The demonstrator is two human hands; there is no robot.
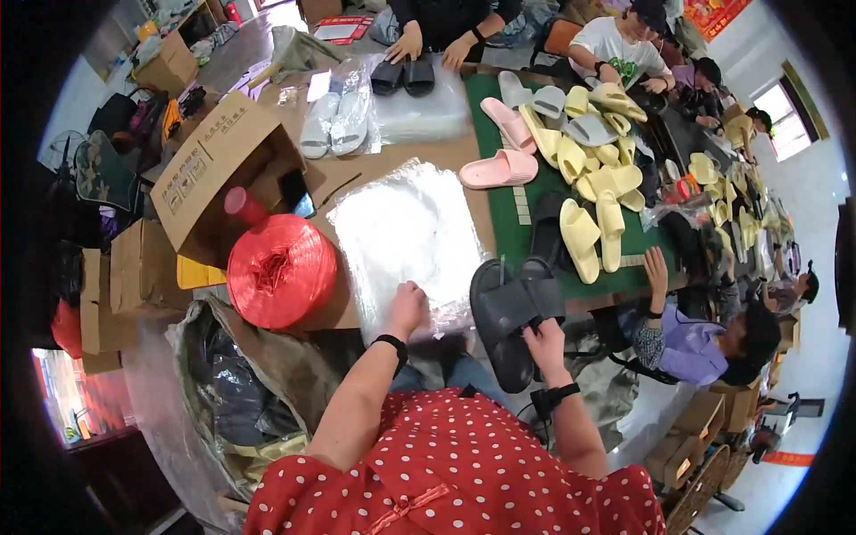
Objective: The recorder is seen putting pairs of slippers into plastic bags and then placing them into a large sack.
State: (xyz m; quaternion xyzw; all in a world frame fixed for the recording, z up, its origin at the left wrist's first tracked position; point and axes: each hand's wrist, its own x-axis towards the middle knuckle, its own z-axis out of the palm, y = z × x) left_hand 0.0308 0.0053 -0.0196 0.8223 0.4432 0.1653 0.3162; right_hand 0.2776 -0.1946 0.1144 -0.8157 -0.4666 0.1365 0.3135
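A pair of black slide slippers hangs at the near table edge, toes away from me. My right hand is closed around their straps. To its left lies a stack of clear plastic bags, shiny and slightly crumpled. My left hand is over the near part of the stack, its fingers curled in on the film of a bag; the fingertips are partly hidden. Another black slipper lies just beyond the pair, on the green mat.
A red roll of plastic twine and an open carton stand at left. Yellow slippers and pink slippers cover the mat. Across the table a person's hands touch black slippers. At right, a co-worker's hand is raised beside the table.
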